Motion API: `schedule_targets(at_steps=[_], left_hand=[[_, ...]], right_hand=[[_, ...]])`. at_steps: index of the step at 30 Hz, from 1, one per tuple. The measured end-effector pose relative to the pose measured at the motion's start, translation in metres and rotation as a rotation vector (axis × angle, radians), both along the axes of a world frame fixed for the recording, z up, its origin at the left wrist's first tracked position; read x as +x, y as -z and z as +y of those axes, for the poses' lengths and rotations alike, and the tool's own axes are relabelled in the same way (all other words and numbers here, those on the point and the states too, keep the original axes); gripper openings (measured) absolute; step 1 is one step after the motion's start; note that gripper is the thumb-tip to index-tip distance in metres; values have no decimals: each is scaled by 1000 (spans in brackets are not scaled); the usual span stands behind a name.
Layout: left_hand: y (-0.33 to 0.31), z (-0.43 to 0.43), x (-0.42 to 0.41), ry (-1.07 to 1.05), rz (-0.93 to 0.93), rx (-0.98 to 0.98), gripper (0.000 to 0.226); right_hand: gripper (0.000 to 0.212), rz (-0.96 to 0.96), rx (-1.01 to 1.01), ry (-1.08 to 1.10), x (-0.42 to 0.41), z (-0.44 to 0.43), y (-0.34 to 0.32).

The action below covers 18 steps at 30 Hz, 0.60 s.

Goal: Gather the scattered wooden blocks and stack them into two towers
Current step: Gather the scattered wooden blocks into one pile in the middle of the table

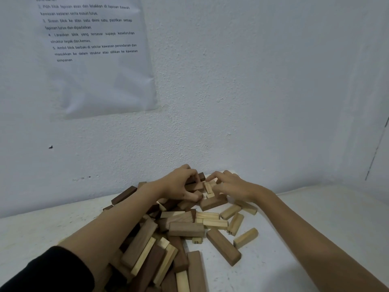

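A loose heap of wooden blocks, dark brown and pale, lies scattered across the white table, from the near edge up to the wall. My left hand reaches over the far end of the heap, its fingers curled around dark brown blocks. My right hand is just beside it, fingers bent over small pale blocks. Whether the right hand grips them or only touches them is unclear. No tower stands anywhere in view.
The white wall rises right behind the hands. A printed instruction sheet hangs on it at upper left. Single blocks lie apart at the heap's right side.
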<state>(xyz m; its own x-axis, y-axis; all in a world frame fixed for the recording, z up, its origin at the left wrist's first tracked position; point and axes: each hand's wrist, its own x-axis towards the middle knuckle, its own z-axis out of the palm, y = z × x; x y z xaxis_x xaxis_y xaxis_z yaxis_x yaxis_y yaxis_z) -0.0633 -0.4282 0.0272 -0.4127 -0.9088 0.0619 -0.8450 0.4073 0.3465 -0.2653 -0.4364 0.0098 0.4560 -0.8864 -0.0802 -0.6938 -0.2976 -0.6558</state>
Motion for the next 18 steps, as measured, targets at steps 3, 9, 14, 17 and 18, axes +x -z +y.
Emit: schedule_targets(at_steps=[3,9,14,17,18], left_hand=[[-3,0,1,-1,-101,113,54],[-4,-3,4,-29,-67,212,75],[3,-6,-1,-76,-174,93,83],[6,-9,-1,-101,-176,100,79],[6,-9,-1,-100,-163,109,77]], right_hand=[[42,73,-224,127,13,2,14],[43,181,-346,162,20,6,17],[54,259,-399,271,22,7,19],[46,264,-384,314,22,6,22],[42,232,-380,322,22,6,22]])
